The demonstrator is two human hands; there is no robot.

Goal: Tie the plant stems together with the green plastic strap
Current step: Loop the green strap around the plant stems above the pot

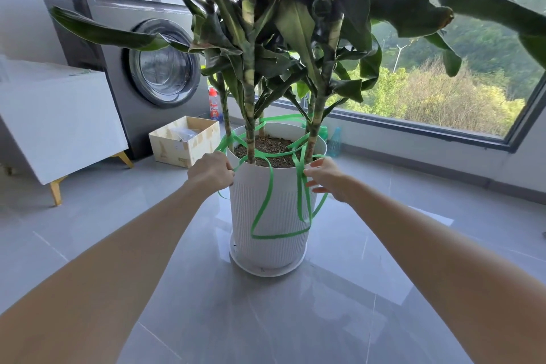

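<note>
Our left hand (pixel 211 170) is closed in a fist on the green strap (pixel 266 199) at the left rim of the white pot (pixel 274 248). Our right hand (pixel 325 179) pinches it at the right rim, fingers half open. The strap winds loosely among the stems (pixel 250 127) above the soil, with slack loops hanging down the near side of the pot.

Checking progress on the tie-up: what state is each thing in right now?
stems: upright, apart, not yet drawn together.
pot: upright on its saucer.
green strap: looped loosely round the stems, slack hanging down the pot.
left hand: grips the strap.
right hand: pinches the strap.
washing machine door: shut.
cardboard box: open.
</note>
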